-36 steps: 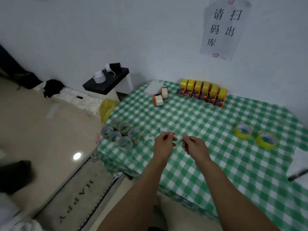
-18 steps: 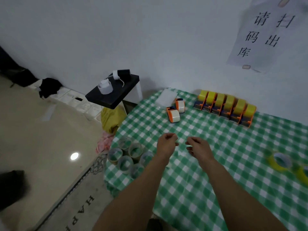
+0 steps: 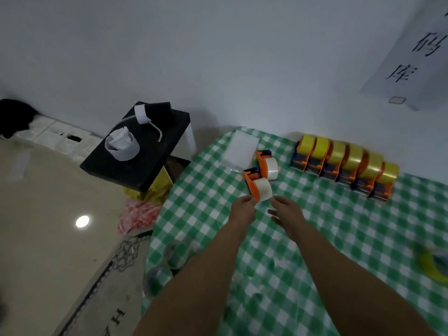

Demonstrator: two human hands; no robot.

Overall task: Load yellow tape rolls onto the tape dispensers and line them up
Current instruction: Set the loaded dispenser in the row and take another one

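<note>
Both hands have advanced to the near dispenser [image 3: 258, 187]. Left hand [image 3: 242, 210]: fingers curled beside its orange flange, grip indeterminate. Right hand [image 3: 287, 212]: fingers loosely spread above the worktop [image 3: 339, 238].

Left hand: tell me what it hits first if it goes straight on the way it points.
Likely the nearer orange dispenser with the clear roll, just past the left hand; depth is unclear.
</note>
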